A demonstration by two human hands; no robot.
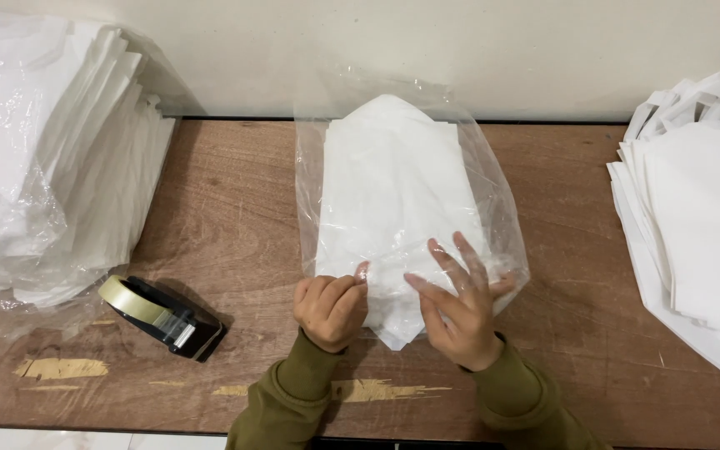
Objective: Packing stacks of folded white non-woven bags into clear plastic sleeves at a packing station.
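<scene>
The wooden counter (235, 217) runs left to right across the view, its near edge scuffed with pale patches. On its left end sits a big heap of white folded pieces in clear plastic (43, 158), slumped and glossy. On the right end lies an unwrapped stack of white fabric bags (693, 233), their handle loops at the far edge near the wall.

In the middle of the counter, right in front of the person, is the clear plastic bag (493, 192). Its long axis runs away from the person toward the wall, with the loose, crinkled far end standing up by the wall and the near end under the hands. Inside it, the folded white fabric pack (393, 183) lies flat, long side the same way, smooth and pale, one corner poking toward the near edge between the two wrists.

The right hand (456, 312) is on the near end of the bag, fingers spread and pressing flat on the plastic, grip released, nothing clasped. The left hand (331, 308) is curled into a loose fist, its thumb and fingertips pinching the plastic edge at the bag's near left corner. Both arms come up in olive-green sleeves.

Left of the hands, apart from them, a black tape dispenser (164, 315) with a pale roll lies on the counter.
</scene>
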